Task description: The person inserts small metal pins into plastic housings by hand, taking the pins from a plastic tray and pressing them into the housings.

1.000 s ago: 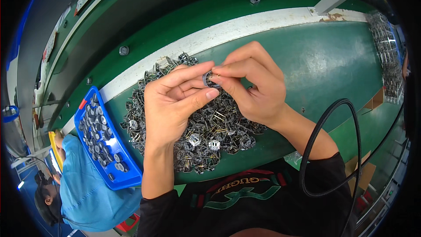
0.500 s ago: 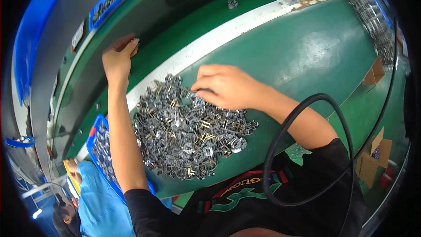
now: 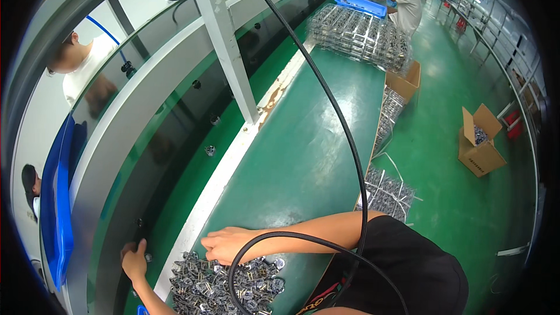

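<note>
My left hand is over the green conveyor belt, thumb raised and apart from the fingers. Right beside it on the belt lies a small metal part. My right hand rests at the far edge of a heap of small grey metal parts with brass-coloured pins. Its fingers are curled down at the heap, and what they hold, if anything, is hidden. The heap lies on a green worktop, partly behind a black cable loop.
A black cable hangs across the worktop and my right forearm. A white metal post rises from the belt's rail. Stacked trays of parts stand at the far end near a co-worker. Cardboard boxes sit on the right.
The view has swung toward the far end of the bench. My left hand, earlier pinching a small part above the belt, now has its thumb apart. My right hand stays by the heap.
</note>
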A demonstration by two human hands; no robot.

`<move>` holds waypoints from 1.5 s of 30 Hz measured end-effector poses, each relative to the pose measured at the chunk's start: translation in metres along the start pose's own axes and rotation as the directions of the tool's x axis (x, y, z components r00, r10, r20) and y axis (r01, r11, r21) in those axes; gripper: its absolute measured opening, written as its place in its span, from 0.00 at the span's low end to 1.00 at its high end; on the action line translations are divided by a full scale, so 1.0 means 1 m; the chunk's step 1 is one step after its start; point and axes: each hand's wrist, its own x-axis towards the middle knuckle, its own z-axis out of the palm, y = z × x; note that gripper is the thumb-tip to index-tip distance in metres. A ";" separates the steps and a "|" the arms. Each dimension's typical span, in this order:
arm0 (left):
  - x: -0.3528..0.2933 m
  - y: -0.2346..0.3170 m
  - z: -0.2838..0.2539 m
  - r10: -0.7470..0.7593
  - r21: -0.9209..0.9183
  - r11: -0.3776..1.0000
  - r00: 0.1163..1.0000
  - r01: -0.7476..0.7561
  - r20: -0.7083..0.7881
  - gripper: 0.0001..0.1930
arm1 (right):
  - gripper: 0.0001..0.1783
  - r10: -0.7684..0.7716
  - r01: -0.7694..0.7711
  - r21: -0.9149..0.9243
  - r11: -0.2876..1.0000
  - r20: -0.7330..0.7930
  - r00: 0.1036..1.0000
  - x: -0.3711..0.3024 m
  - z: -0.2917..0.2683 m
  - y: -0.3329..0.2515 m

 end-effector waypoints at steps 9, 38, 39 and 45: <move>-0.036 -0.030 0.004 0.030 -0.339 0.941 0.994 0.007 0.104 0.11 | 0.06 -0.011 0.014 -0.038 0.999 0.083 0.997 0.007 -0.009 0.005; -0.164 0.136 -0.081 -0.024 -0.921 0.133 0.930 0.367 0.367 0.24 | 0.07 0.296 -0.162 0.786 0.597 -0.028 0.955 0.016 -0.015 -0.007; -0.166 0.138 -0.082 -0.021 -0.919 0.109 0.925 0.378 0.378 0.23 | 0.08 0.350 -0.130 0.904 0.407 -0.024 0.936 0.014 -0.013 -0.008; -0.166 0.137 -0.084 0.030 -0.927 0.052 0.927 0.372 0.374 0.24 | 0.11 0.129 0.021 0.595 0.804 -0.209 0.969 0.016 -0.021 -0.018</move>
